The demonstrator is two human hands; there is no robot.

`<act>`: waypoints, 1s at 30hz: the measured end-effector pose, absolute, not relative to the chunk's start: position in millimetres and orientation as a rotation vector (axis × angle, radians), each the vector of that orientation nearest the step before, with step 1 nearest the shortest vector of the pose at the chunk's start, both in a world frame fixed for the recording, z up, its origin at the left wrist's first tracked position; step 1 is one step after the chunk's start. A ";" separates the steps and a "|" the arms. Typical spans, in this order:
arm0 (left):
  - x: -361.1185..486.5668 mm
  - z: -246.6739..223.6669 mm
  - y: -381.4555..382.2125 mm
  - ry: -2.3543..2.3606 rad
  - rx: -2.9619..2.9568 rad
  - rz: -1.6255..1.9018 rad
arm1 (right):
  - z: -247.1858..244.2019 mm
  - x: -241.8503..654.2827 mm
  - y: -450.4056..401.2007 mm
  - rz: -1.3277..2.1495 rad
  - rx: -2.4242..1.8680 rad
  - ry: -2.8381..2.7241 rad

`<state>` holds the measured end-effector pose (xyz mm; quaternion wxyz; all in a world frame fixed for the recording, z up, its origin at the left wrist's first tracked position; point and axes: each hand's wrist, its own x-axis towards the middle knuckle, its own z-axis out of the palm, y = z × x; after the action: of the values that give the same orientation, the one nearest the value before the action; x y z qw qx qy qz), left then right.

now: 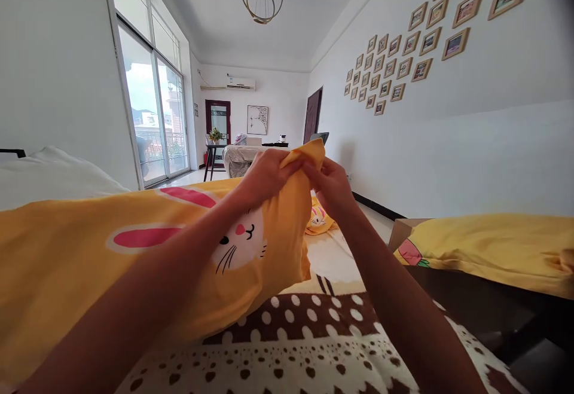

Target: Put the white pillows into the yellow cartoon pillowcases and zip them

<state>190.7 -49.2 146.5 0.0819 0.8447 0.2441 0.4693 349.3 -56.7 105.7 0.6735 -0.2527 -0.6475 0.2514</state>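
Note:
A yellow pillowcase (287, 226) with a white rabbit face and pink ears stretches across the left and middle of the view. My left hand (264, 173) grips its raised upper corner, fingers closed on the cloth. Close beside it, my right hand (329, 182) pinches the same edge between thumb and fingers. The cloth hangs down from both hands in folds, its lower right edge loose above the bed. My left forearm covers part of the rabbit print. Whatever is inside the pillowcase is hidden.
Beneath lies a brown and cream dotted blanket (287, 352). Another yellow rabbit-print cloth (319, 219) rests beyond my hands. At the right, a yellow bundle with a carrot print (488, 247) sits on a dark surface. White bedding (54, 173) is at the left, and a covered table (235, 158) stands farther off.

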 end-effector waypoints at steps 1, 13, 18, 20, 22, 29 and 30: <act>190.0 146.9 -50.0 0.730 2.497 1.407 | 95.8 357.0 -58.4 0.582 -0.606 -1.554; 207.0 153.1 -34.3 0.960 2.654 1.534 | 14.8 356.9 -18.7 0.786 -0.682 -1.600; 209.7 154.0 -28.9 1.024 2.498 1.368 | 3.4 386.8 -5.8 0.928 -0.594 -1.478; 212.6 154.7 -26.4 1.044 2.487 1.283 | -0.2 400.4 3.5 0.935 -0.615 -1.475; 217.6 155.7 -23.0 1.059 2.499 1.166 | -4.5 405.9 13.9 0.858 -0.652 -1.468; 252.7 151.4 -12.8 0.951 2.689 1.095 | -46.1 376.7 29.8 0.569 -0.680 -1.305; 257.4 148.3 -11.3 0.948 2.778 1.131 | -52.9 375.1 28.3 0.654 -0.662 -1.306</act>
<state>257.4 -11.3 148.3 -0.0021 0.8831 0.3012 0.3596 375.1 28.3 -52.9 0.6953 -0.2968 -0.5853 0.2932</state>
